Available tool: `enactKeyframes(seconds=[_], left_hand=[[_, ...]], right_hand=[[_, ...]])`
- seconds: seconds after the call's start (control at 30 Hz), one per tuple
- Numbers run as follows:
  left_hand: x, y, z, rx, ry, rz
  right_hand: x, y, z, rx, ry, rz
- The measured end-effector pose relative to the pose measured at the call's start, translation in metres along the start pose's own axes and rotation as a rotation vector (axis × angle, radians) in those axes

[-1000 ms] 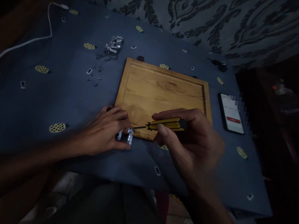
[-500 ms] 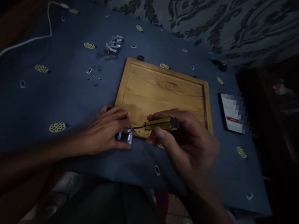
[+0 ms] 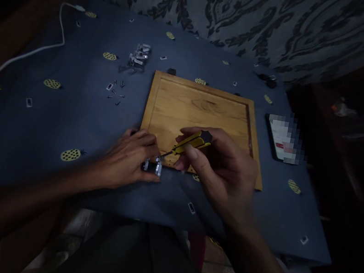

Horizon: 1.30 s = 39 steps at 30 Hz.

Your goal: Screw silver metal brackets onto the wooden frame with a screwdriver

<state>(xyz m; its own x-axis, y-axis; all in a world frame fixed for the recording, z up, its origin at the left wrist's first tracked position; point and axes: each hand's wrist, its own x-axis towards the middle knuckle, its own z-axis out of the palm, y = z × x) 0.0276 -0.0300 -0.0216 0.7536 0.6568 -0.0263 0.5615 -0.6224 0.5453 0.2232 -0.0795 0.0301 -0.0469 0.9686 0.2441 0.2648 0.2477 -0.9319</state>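
Observation:
A wooden board (image 3: 199,116) with a raised rim lies on a blue patterned cloth (image 3: 65,126). At its near left corner sits a small metal hinge (image 3: 156,167). My left hand (image 3: 127,162) is closed around the hinge, pressing it against the board's corner. My right hand (image 3: 221,171) grips a yellow-and-black screwdriver (image 3: 190,142), whose tip touches the hinge. The handle tilts up to the right.
Several loose screws (image 3: 115,92) and a small pile of metal hinges (image 3: 139,54) lie at the back left. A white cable (image 3: 25,52) runs along the left. A phone (image 3: 283,137) rests right of the board. A patterned curtain hangs behind the table.
My right hand has swung the screwdriver handle up and to the left, so it stands steeper. The left hand and hinge have stayed in place.

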Motion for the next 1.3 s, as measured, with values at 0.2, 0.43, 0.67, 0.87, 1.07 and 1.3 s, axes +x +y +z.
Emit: enactKeyframes(seconds=[0.2, 0.43, 0.67, 0.87, 1.07, 1.3], left_hand=[[-0.0001, 0.001, -0.002, 0.001, -0.013, -0.001], [-0.001, -0.0008, 0.0015, -0.006, 0.003, 0.011], [-0.0015, 0.0005, 0.0009, -0.019, 0.008, 0.004], [-0.0012, -0.0021, 0.0038, 0.003, 0.031, 0.026], [-0.0015, -0.0043, 0.0049, 0.005, 0.04, 0.042], [-0.0013, -0.0029, 0.0032, -0.011, 0.027, 0.035]], right_hand=[[0.0023, -0.0017, 0.003, -0.018, 0.125, 0.042], [-0.0018, 0.0007, -0.0052, 0.024, 0.014, 0.028], [-0.0001, -0.0022, -0.0031, -0.01, 0.088, 0.025], [0.0017, 0.0002, -0.0045, 0.094, 0.036, 0.055], [0.0023, 0.0039, -0.0051, 0.085, 0.104, 0.041], [0.0058, 0.002, -0.0037, 0.191, 0.087, 0.068]])
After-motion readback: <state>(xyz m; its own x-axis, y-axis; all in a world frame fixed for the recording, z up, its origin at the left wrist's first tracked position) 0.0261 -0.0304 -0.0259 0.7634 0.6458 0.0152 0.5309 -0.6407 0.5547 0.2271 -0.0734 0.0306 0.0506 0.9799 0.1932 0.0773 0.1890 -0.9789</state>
